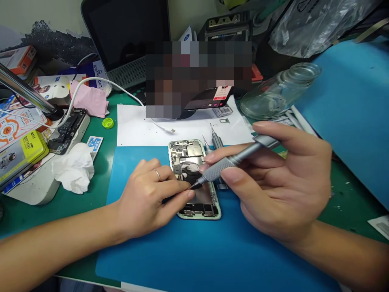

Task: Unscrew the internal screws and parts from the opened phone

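My right hand (282, 182) is closed round a grey precision screwdriver (226, 165) with a knurled grip, its forefinger bent over the handle's rear end. The dark, thin tip slants down left, above an opened phone (197, 151) lying on the blue mat. Thumb and forefinger of my left hand (152, 194) pinch together right at that tip; whatever is between them is too small to make out. This hand wears a ring and covers the phone's left edge. Inside the phone, a board shows at the top and dark parts at the bottom. Two more screwdrivers (216, 138) lie beside its right edge.
A white sheet (133, 125) lies behind the blue mat (170, 255), with a white cable end (172, 130) on it. Crumpled tissue (75, 168), another opened phone (67, 132) and boxes crowd the left. A glass jar (273, 95) stands back right, near a monitor (127, 36).
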